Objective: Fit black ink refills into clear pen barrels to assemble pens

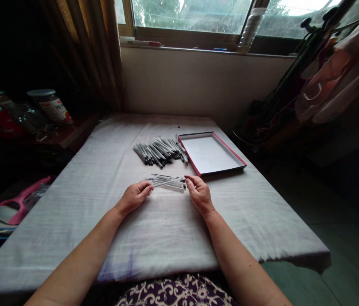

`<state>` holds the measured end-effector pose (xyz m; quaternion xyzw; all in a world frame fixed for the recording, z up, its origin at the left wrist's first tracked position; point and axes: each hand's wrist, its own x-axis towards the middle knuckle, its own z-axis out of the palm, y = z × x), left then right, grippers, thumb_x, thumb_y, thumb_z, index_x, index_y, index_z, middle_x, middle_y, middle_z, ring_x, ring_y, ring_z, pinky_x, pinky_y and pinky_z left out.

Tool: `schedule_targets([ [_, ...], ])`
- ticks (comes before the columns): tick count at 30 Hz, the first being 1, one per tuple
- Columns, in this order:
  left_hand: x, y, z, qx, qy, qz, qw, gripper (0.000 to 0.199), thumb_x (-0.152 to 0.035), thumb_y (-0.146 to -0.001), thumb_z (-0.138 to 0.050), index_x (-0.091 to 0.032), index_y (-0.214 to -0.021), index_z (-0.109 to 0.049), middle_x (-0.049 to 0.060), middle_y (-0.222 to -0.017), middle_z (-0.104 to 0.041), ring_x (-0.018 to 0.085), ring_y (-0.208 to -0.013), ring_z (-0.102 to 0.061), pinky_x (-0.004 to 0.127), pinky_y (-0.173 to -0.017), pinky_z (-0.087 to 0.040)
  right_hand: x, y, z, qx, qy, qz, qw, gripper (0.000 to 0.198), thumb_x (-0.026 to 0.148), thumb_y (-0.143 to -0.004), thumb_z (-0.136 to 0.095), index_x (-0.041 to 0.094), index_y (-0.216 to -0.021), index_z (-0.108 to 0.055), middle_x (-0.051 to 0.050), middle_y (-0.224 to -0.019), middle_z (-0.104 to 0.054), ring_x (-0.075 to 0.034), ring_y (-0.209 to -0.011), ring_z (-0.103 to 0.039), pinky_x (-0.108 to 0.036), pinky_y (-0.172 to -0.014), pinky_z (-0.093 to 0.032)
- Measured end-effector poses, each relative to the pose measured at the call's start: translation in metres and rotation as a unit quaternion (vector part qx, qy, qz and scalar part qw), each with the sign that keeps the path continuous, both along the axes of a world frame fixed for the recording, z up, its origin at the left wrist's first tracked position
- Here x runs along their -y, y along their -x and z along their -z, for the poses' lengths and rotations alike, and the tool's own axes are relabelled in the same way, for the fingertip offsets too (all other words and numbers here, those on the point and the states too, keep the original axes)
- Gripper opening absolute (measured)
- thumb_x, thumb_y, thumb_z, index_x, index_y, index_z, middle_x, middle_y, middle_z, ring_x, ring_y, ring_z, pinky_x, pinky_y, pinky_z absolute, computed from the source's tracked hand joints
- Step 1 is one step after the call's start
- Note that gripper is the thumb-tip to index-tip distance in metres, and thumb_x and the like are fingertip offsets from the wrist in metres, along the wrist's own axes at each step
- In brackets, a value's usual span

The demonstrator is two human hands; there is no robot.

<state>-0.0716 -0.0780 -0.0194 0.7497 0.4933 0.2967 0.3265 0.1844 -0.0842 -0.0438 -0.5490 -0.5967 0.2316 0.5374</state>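
Observation:
My left hand [136, 196] is closed on the near end of a slim pale pen barrel [165, 182], which points up to the right. Across from it, my right hand [200, 193] has thumb and fingers pinched together, with a small dark piece, perhaps a pen cap, at the fingertips. Between and just beyond the hands lie several loose clear and black pen parts [176, 185] on the cloth. Farther back is a heap of grey pens with black ends [160, 151]. Right of the heap sits a shallow white box lid with red and black sides [214, 153], touching some of the pens.
A pale cloth covers the table [80, 212]. On the left are a jar [52, 106] on a dark stand and a pink-handled item [23, 199]. A plastic bottle [252, 32] stands on the windowsill. Clothing [335, 76] hangs at the right.

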Motion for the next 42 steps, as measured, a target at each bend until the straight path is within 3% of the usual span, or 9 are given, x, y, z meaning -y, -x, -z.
schedule_targets([
  [4,0.000,-0.001,-0.001,-0.017,-0.016,0.009,1.000,0.031,-0.043,-0.088,-0.047,-0.018,-0.080,-0.063,-0.002,-0.065,-0.058,0.012,-0.062,-0.052,0.020,-0.059,-0.041,-0.001,0.005,0.002,-0.075,0.012,-0.023,0.997,0.025,0.039,-0.078,-0.064,0.018,-0.087,-0.075,-0.008,-0.087,-0.074,-0.020,-0.077,-0.066,-0.031,-0.070,-0.053],
  [9,-0.002,0.005,-0.003,0.013,0.031,0.004,0.999,0.033,-0.047,-0.086,-0.048,-0.018,-0.083,-0.063,-0.004,-0.058,-0.052,0.011,-0.053,-0.046,0.020,-0.052,-0.039,-0.001,0.003,-0.002,-0.149,0.058,-0.024,0.987,0.026,0.040,-0.071,-0.070,0.017,-0.080,-0.076,-0.006,-0.074,-0.074,-0.016,-0.062,-0.062,-0.029,-0.059,-0.051],
  [16,-0.013,0.046,-0.003,0.063,0.044,-0.105,0.992,0.042,-0.057,-0.075,-0.058,-0.017,-0.086,-0.062,-0.003,-0.065,-0.056,0.010,-0.049,-0.049,0.021,-0.049,-0.040,-0.009,-0.008,-0.006,-0.246,0.057,0.105,0.962,0.028,0.041,-0.065,-0.070,0.016,-0.077,-0.073,-0.004,-0.068,-0.070,-0.014,-0.055,-0.057,-0.028,-0.055,-0.049],
  [20,-0.015,0.055,-0.005,0.070,0.037,-0.141,0.987,0.045,-0.060,-0.072,-0.061,-0.018,-0.084,-0.061,-0.003,-0.064,-0.057,0.010,-0.047,-0.050,0.021,-0.048,-0.041,-0.012,-0.008,0.000,-0.201,0.064,0.117,0.971,0.031,0.044,-0.067,-0.067,0.015,-0.077,-0.073,-0.005,-0.068,-0.071,-0.015,-0.056,-0.059,-0.029,-0.057,-0.049],
  [26,-0.013,0.048,-0.005,0.087,0.039,-0.127,0.987,0.046,-0.061,-0.072,-0.062,-0.017,-0.087,-0.061,-0.002,-0.065,-0.059,0.010,-0.047,-0.051,0.021,-0.047,-0.042,-0.005,-0.003,0.005,-0.017,0.079,0.079,0.994,0.028,0.041,-0.073,-0.062,0.019,-0.084,-0.074,-0.008,-0.084,-0.075,-0.020,-0.070,-0.065,-0.034,-0.073,-0.051],
  [32,-0.009,0.033,-0.004,0.091,0.031,-0.086,0.992,0.043,-0.059,-0.077,-0.059,-0.017,-0.089,-0.061,-0.002,-0.066,-0.059,0.010,-0.049,-0.051,0.021,-0.048,-0.042,0.002,-0.001,-0.005,0.087,0.058,0.096,0.990,0.034,0.041,-0.078,-0.056,0.018,-0.097,-0.071,-0.007,-0.086,-0.071,-0.016,-0.065,-0.060,-0.029,-0.067,-0.049],
  [34,-0.006,0.025,-0.003,0.076,0.028,-0.066,0.995,0.040,-0.055,-0.080,-0.056,-0.017,-0.090,-0.061,-0.002,-0.065,-0.058,0.010,-0.050,-0.050,0.022,-0.050,-0.042,0.005,0.001,-0.010,0.085,0.051,0.078,0.992,0.034,0.047,-0.082,-0.052,0.019,-0.090,-0.071,-0.006,-0.082,-0.069,-0.017,-0.067,-0.060,-0.028,-0.066,-0.047],
  [38,0.001,0.009,-0.001,0.035,0.000,-0.015,0.999,0.032,-0.047,-0.086,-0.052,-0.018,-0.094,-0.062,-0.003,-0.064,-0.056,0.010,-0.051,-0.049,0.022,-0.054,-0.043,0.011,0.006,-0.016,0.057,0.035,-0.023,0.997,0.046,0.055,-0.088,-0.045,0.019,-0.068,-0.065,-0.001,-0.061,-0.059,-0.016,-0.061,-0.056,-0.025,-0.059,-0.041],
  [42,0.006,-0.001,0.001,-0.014,-0.061,0.014,0.998,0.028,-0.042,-0.087,-0.051,-0.019,-0.097,-0.063,-0.001,-0.072,-0.062,0.011,-0.059,-0.055,0.022,-0.061,-0.046,0.011,0.009,-0.015,0.021,0.048,-0.073,0.996,0.054,0.060,-0.086,-0.045,0.020,-0.050,-0.050,0.002,-0.050,-0.045,-0.012,-0.050,-0.044,-0.024,-0.051,-0.035],
])
